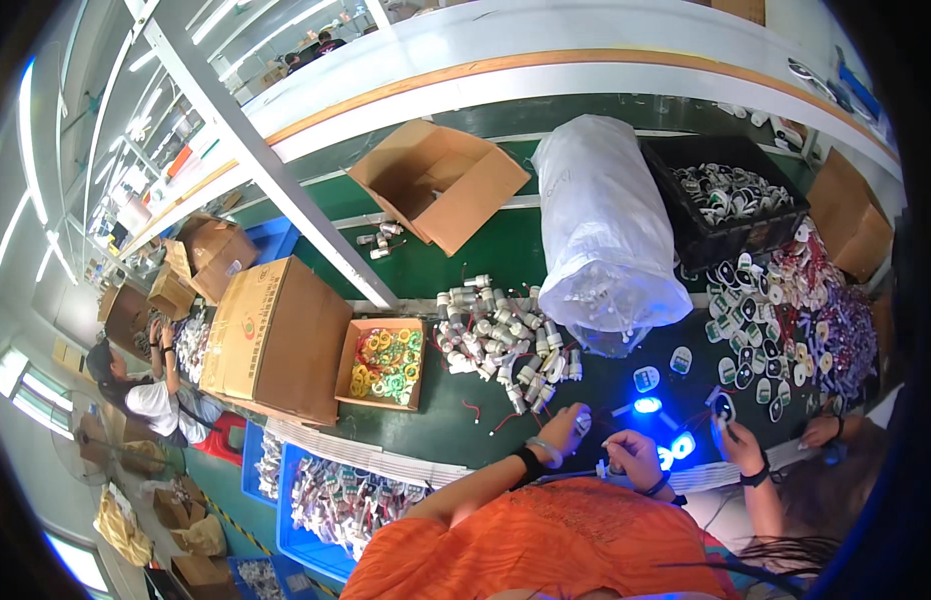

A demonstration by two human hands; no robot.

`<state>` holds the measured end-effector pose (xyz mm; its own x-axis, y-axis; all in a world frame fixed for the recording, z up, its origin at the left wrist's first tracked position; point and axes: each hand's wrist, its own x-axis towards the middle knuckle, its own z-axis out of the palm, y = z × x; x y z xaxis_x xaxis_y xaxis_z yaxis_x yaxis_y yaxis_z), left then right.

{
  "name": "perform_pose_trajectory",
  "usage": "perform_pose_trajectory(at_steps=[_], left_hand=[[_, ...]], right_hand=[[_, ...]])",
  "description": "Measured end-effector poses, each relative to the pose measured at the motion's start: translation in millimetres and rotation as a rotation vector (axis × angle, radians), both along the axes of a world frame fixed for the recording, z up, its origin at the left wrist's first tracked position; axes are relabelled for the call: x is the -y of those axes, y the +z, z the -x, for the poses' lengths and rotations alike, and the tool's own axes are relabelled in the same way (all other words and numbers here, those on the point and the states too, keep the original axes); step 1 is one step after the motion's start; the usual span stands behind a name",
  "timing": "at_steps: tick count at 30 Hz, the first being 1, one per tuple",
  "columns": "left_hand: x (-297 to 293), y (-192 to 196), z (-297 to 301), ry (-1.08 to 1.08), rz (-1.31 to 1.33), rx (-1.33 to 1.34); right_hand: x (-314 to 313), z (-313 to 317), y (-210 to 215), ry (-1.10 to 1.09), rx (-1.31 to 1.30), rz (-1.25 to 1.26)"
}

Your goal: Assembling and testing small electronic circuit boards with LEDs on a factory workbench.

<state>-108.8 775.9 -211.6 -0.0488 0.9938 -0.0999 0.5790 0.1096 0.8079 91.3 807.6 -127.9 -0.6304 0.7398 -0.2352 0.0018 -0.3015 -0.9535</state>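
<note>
My left hand (561,432), with a bracelet and a black band at the wrist, is closed around a small white-and-grey part (583,424) at the bench's near edge. Beside it my right hand (636,458) is closed in a pinch; what its fingers hold is too small to make out. Blue lights (648,405) glow just beyond and to the right of my right hand. A small white oval part with a green board (647,379) lies past them. In front of my left hand is a heap of white-and-grey cylindrical motors (501,335) with thin red wires.
A co-worker's hand (741,447) at right holds a black-and-white oval part. Behind stand a white plastic bag (606,210), a black crate (721,245) and an open carton (466,200). A small box of coloured rings (416,385) sits left. Blue bins (326,560) stand below the bench.
</note>
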Motion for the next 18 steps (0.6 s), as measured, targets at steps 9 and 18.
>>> perform_pose_trajectory(at_steps=[9,18], left_hand=[[20.5,105.0,32.6,0.05,0.206,0.436],[38.3,92.8,1.1,0.06,0.056,0.605]], right_hand=[[2.1,-0.4,9.3,-0.152,0.106,-0.122],[3.4,21.6,7.4,-0.062,0.187,-1.017]])
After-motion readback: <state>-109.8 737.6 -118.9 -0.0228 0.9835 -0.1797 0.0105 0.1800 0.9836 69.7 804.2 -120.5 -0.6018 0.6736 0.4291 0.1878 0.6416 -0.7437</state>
